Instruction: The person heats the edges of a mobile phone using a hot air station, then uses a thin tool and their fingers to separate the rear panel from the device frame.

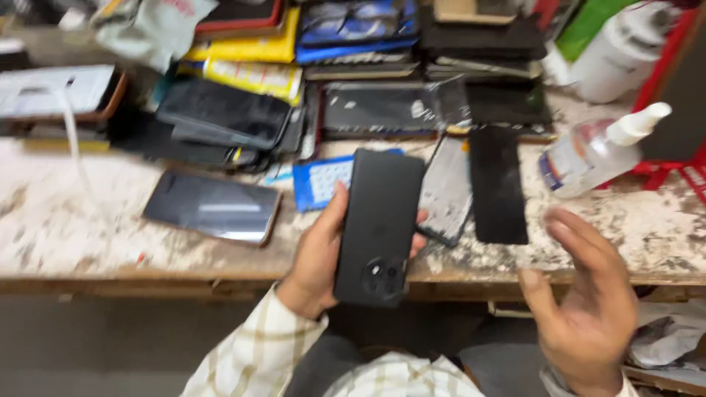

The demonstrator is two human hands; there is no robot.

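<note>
My left hand (pixel 318 254) grips a black smartphone (pixel 379 220) with its back up, the round camera cluster at the near end. The phone hangs over the front edge of a worn, stained workbench (pixel 81 220). My right hand (pixel 588 301) is to the right of the phone, apart from it, with fingers spread and nothing in it; it looks blurred. Just beyond the held phone lie a blue card (pixel 316 180), a cracked screen panel (pixel 446 192) and a black glass panel (pixel 498 184).
A dark phone (pixel 212 206) lies flat on the bench at left. Stacks of phones, screens and coloured boxes (pixel 250 51) crowd the back. A clear spray bottle (pixel 599 151) lies on its side at right, beside a white bottle (pixel 621 51) and a red rack (pixel 680 173).
</note>
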